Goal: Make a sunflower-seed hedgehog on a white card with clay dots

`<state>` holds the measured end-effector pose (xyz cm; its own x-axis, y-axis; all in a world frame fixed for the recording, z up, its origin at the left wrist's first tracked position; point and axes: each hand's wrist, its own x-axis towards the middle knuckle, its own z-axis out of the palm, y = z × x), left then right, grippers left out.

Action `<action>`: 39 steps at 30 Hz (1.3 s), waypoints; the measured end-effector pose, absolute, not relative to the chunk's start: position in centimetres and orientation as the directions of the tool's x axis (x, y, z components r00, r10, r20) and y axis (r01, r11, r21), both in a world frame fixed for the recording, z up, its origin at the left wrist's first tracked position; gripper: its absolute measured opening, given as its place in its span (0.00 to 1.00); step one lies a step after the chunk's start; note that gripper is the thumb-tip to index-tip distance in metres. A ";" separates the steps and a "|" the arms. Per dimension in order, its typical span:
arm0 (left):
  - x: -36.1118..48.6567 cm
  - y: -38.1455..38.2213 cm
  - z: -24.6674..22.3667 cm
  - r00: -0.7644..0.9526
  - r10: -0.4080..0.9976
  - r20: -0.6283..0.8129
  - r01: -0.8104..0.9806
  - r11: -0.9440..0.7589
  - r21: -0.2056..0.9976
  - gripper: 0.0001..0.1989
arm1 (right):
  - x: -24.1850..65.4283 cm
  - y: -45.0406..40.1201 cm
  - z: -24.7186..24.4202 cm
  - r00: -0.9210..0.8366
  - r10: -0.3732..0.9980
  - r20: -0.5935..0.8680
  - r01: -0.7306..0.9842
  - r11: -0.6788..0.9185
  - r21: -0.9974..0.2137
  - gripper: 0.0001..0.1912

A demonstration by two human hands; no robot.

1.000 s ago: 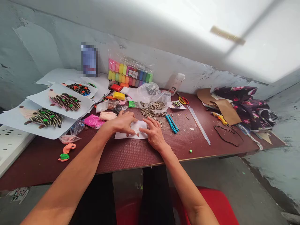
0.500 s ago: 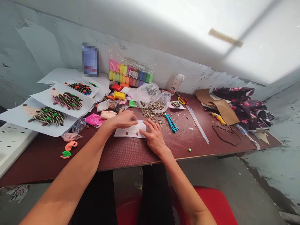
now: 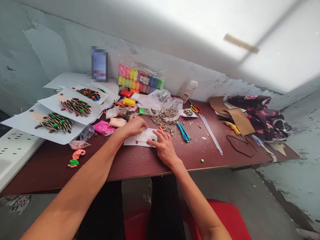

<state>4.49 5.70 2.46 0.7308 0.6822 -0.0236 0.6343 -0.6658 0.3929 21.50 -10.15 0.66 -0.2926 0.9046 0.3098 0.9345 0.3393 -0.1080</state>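
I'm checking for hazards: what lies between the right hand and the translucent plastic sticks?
In the head view, a blue utility knife and small pale scrap lie between right hand and sticks.

The left hand (image 3: 136, 126) and right hand (image 3: 165, 146) partly hide the white card (image 3: 130, 141); whether the left holds anything is unclear. Pixels blur a blue object (image 3: 100, 65). Picture edges crop a white tray (image 3: 25, 151) and red stool (image 3: 225, 216).
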 end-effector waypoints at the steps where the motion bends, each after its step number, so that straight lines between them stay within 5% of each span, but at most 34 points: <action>1: 4.5 5.7 2.5 0.730 0.683 -0.025 0.635 -0.664 0.394 0.18 | 21.6 -10.2 0.6 -0.286 0.902 0.323 0.934 0.337 -0.116 0.21; 19: 4.8 5.9 1.4 0.714 0.697 0.060 0.628 -0.676 0.386 0.15 | 21.7 -10.3 0.1 -0.199 0.894 0.401 0.945 0.283 -0.162 0.22; 27: 4.5 6.0 0.6 0.657 0.732 0.177 0.675 -0.677 0.295 0.11 | 21.5 -10.1 0.0 -0.202 0.906 0.371 0.950 0.273 -0.149 0.19; 39: 4.6 6.5 0.6 0.635 0.764 0.119 0.717 -0.640 0.276 0.10 | 21.2 -10.0 0.2 -0.169 0.939 0.299 0.962 0.223 -0.155 0.24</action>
